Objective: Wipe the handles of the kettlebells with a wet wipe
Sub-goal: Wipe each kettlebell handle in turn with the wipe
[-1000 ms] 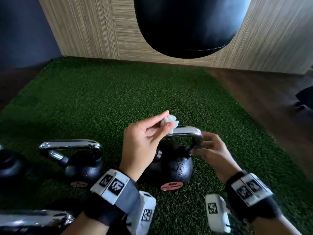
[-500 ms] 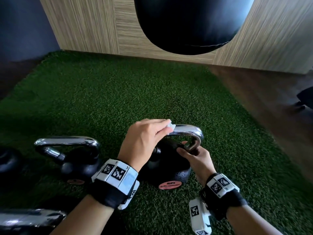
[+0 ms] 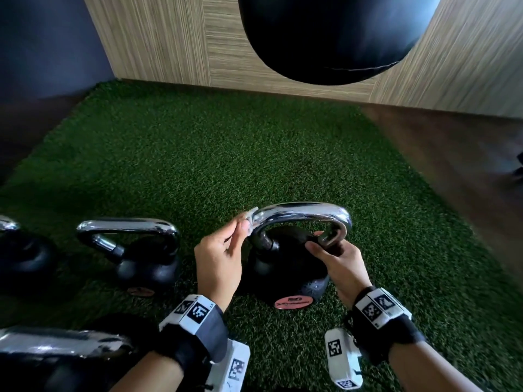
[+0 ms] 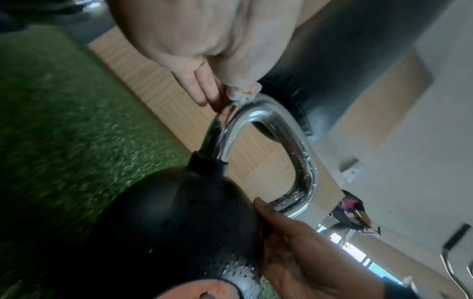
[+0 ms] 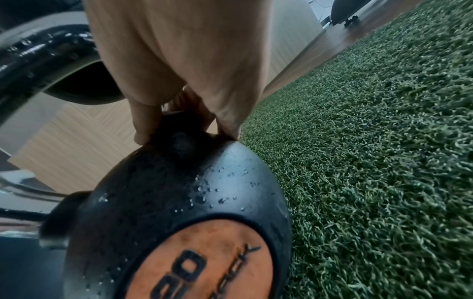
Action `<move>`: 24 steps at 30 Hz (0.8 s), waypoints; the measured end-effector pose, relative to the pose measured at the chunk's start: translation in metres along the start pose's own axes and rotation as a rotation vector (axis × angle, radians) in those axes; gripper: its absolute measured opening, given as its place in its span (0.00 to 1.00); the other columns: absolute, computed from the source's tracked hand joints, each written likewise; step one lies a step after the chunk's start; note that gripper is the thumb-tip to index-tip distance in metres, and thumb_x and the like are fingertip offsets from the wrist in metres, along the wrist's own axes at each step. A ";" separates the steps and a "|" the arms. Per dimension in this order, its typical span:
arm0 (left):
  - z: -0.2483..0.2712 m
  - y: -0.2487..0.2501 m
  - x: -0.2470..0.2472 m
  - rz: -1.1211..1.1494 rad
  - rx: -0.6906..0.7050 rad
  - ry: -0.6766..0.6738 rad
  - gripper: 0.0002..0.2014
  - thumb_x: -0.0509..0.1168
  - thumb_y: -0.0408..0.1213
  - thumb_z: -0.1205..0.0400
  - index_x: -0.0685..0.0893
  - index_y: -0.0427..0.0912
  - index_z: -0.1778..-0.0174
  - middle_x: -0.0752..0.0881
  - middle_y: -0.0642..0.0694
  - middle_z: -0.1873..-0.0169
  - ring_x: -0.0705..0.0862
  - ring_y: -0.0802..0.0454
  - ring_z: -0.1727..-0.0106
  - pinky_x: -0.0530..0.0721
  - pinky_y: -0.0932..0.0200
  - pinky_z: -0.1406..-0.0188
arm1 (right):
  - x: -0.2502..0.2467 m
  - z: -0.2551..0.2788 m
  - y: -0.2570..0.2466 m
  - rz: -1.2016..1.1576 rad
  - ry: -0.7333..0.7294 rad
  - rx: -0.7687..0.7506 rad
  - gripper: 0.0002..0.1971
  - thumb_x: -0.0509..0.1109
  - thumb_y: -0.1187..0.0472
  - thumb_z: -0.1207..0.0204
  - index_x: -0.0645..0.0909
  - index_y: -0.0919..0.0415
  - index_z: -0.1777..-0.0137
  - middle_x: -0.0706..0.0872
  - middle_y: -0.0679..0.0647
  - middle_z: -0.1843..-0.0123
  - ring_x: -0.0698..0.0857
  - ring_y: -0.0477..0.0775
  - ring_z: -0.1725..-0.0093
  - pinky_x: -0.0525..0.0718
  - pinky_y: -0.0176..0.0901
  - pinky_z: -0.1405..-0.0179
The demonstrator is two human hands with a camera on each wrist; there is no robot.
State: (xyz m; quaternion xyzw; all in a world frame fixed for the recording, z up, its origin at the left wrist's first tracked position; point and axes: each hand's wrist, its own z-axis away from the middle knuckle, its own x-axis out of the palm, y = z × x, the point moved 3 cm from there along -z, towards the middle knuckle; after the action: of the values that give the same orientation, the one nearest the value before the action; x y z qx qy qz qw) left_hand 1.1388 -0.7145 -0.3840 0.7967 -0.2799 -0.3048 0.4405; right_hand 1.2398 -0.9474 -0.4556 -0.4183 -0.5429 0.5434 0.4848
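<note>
Nearest the wearer, a blurred chrome bar (image 3: 60, 342) of another kettlebell crossed the lower left corner of the head view, smooth and mirror-bright. Black wrist straps with white, square-patterned marker blocks sat on both forearms.

Beyond them stood the kettlebell (image 3: 285, 274) on the artificial turf (image 3: 198, 154), a rounded black body with a pebbled, matte skin beaded with small water drops and a flat orange disc on its face. Its handle (image 3: 305, 212) was a thick polished chrome loop, also speckled with droplets in the left wrist view.

The right hand (image 3: 341, 257) curled round the base of the handle's right leg where chrome met the black collar, thumb and fingers (image 5: 143, 123) wrapped on either side of it. The left hand (image 3: 219, 260) pinched a crumpled white wet wipe (image 4: 242, 95) between thumb and fingers (image 4: 197, 85), pressing the wad against the upper left bend of the handle.

To the left, a second kettlebell (image 3: 141, 258) of the same black and chrome make stood just beside, and a third (image 3: 19, 256) lay partly cut off at the edge.

Farther back the turf, coarse and dark green, ran to a striped wood-grain wall (image 3: 158, 41). A smooth black punching bag (image 3: 334, 35) hung overhead, its bottom rounded.
</note>
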 end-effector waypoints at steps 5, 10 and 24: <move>0.011 -0.015 0.004 0.115 -0.074 0.003 0.14 0.69 0.40 0.14 0.90 0.40 0.34 0.93 0.54 0.45 0.92 0.65 0.44 0.85 0.69 0.38 | 0.001 0.000 0.000 0.004 0.023 -0.007 0.29 0.89 0.38 0.49 0.91 0.52 0.49 0.95 0.56 0.52 0.95 0.58 0.52 0.92 0.54 0.53; 0.032 -0.039 0.016 0.074 -0.199 -0.093 0.12 0.71 0.40 0.15 0.92 0.41 0.39 0.95 0.52 0.52 0.92 0.67 0.53 0.89 0.67 0.45 | 0.003 0.000 0.000 -0.008 0.047 0.013 0.23 0.89 0.45 0.44 0.91 0.51 0.49 0.95 0.55 0.53 0.95 0.57 0.53 0.92 0.46 0.59; 0.015 -0.029 0.019 -0.111 -0.180 -0.172 0.19 0.72 0.58 0.20 0.93 0.45 0.59 0.89 0.53 0.75 0.81 0.58 0.77 0.75 0.62 0.76 | -0.007 0.019 -0.017 0.178 0.161 0.097 0.19 0.90 0.49 0.45 0.92 0.50 0.54 0.95 0.48 0.57 0.94 0.49 0.56 0.91 0.47 0.54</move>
State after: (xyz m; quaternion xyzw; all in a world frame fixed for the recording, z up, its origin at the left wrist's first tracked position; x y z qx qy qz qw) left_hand 1.1457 -0.7224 -0.4204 0.7393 -0.2434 -0.4198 0.4670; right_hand 1.2240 -0.9584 -0.4382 -0.4832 -0.4362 0.5746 0.4962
